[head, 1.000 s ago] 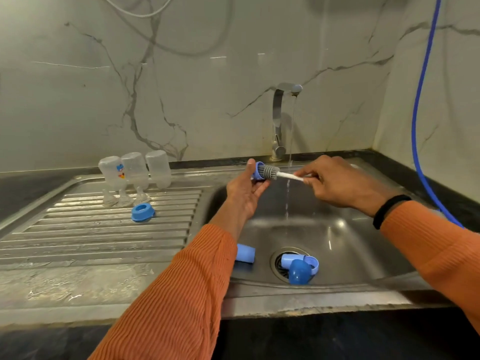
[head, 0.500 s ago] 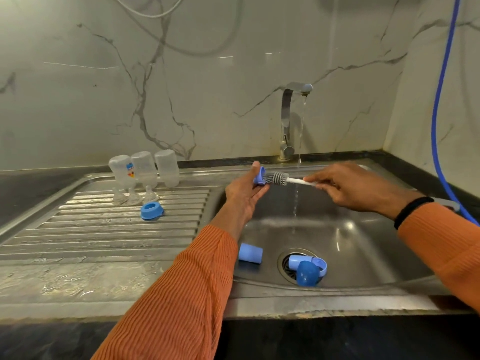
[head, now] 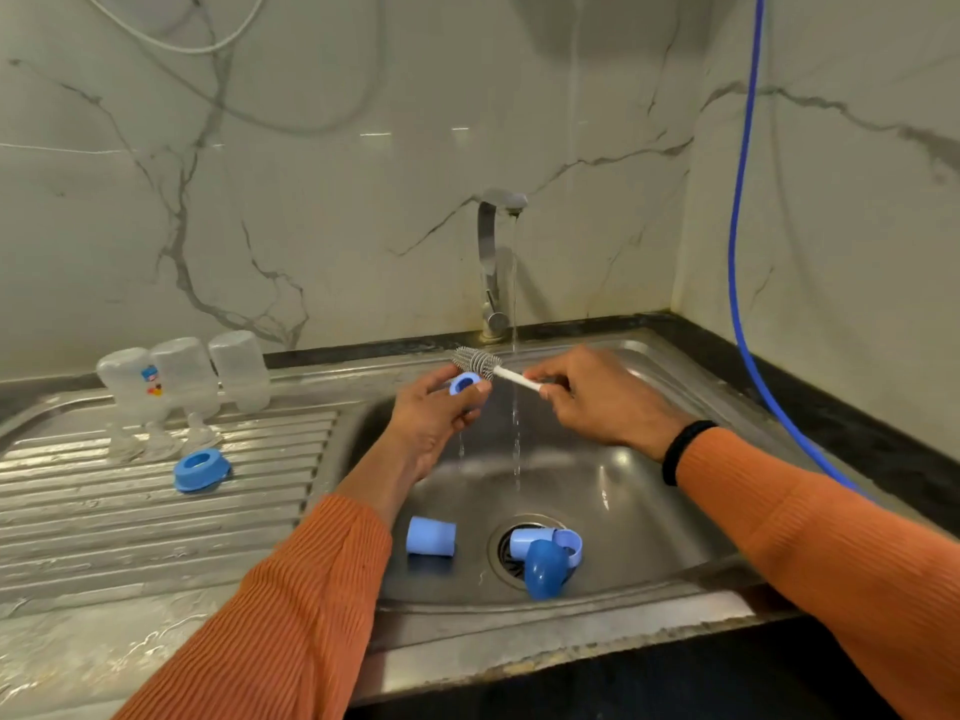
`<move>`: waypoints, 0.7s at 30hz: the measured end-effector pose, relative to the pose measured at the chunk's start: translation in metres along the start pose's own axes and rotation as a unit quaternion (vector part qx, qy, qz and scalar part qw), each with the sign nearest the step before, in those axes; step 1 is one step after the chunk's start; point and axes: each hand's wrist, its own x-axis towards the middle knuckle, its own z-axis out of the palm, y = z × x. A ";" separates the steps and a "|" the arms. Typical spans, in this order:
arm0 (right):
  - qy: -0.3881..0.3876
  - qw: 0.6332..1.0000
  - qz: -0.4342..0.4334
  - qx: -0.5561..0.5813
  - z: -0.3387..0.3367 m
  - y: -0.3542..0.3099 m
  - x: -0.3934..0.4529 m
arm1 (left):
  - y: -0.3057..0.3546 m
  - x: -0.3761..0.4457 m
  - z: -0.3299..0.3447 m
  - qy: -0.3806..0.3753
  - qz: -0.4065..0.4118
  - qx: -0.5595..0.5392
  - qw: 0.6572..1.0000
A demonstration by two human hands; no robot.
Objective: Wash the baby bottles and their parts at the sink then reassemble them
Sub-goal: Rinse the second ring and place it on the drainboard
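Pulled out of the blue ring since half a second ago: the brush, its grey bristle head now just above and behind the ring rather than level with its opening.

Head view – left hand raised over the basin of the sink, grip clamped on the ring between thumb and fingertips, opening turned up toward the camera. Right hand pinching the brush's white handle, grip closed round it, bristle end pointing left. Thin stream of water falling from the tap between the two hands, running past the handle. Down in the basin: a blue cap on its side left of the drain, and a cluster of blue parts lying on the drain itself. On the ribbed drainboard to the left – three clear bottles standing upside down near the wall, close together, with another blue ring lying flat just in front of them. Orange sleeves on both arms, black band on the right wrist.
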 end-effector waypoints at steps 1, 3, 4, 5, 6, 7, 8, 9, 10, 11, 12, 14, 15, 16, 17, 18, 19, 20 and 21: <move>-0.003 1.000 0.006 0.000 0.000 0.000 -0.001 | -0.003 0.000 0.002 0.008 0.003 0.008 1.000; -0.009 1.000 0.015 0.002 0.000 0.001 -0.001 | -0.007 0.004 0.002 0.045 0.013 0.023 0.999; -0.014 1.000 0.018 0.007 -0.001 0.001 -0.002 | -0.006 0.007 0.001 0.059 0.016 0.027 0.998; -0.021 1.000 0.018 0.011 -0.003 0.000 -0.002 | -0.005 0.007 -0.001 0.067 0.018 0.016 0.997; -0.025 0.999 0.017 0.015 -0.004 0.000 -0.003 | -0.003 0.009 -0.003 0.074 0.018 -0.007 0.997; -0.028 0.999 0.015 0.019 -0.005 0.000 -0.002 | -0.001 0.010 -0.005 0.079 0.017 -0.037 0.996; -0.030 0.999 0.015 0.025 -0.006 0.001 -0.002 | 0.002 0.009 -0.007 0.081 0.014 -0.062 0.995; -0.030 0.999 0.015 0.031 -0.006 0.000 -0.002 | 0.004 0.008 -0.008 0.079 0.005 -0.079 0.994; -0.027 0.999 0.016 0.035 -0.006 0.000 -0.002 | 0.006 0.006 -0.008 0.069 -0.007 -0.093 0.993; -0.022 0.999 0.016 0.037 -0.005 0.000 -0.002 | 0.008 0.003 -0.006 0.054 -0.018 -0.103 0.993; -0.016 0.999 0.016 0.041 -0.004 0.000 -0.001 | 0.009 0.001 -0.005 0.036 -0.023 -0.110 0.993; -0.001 0.999 0.016 0.049 -0.002 0.001 0.000 | 0.009 -0.002 0.000 -0.003 -0.017 -0.124 0.992; 0.005 0.998 0.017 0.052 -0.001 0.002 0.001 | 0.008 -0.003 0.001 -0.018 -0.013 -0.127 0.992; 0.010 0.998 0.020 0.055 -0.001 0.002 0.001 | 0.008 -0.004 0.003 -0.029 -0.011 -0.124 0.992; 0.013 0.998 0.023 0.057 -0.001 0.003 0.002 | 0.007 -0.003 0.004 -0.038 -0.014 -0.118 0.992; 0.014 0.998 0.026 0.058 -0.001 0.003 0.002 | 0.006 -0.003 0.004 -0.045 -0.017 -0.107 0.993; 0.013 0.998 0.028 0.058 -0.001 0.003 0.002 | 0.005 -0.003 0.005 -0.049 -0.018 -0.096 0.994; 0.013 0.998 0.028 0.057 0.000 0.004 0.002 | 0.005 -0.004 0.005 -0.047 -0.015 -0.087 0.995; 0.013 0.998 0.029 0.057 -0.001 0.005 0.002 | 0.005 -0.003 0.006 -0.039 -0.007 -0.086 0.995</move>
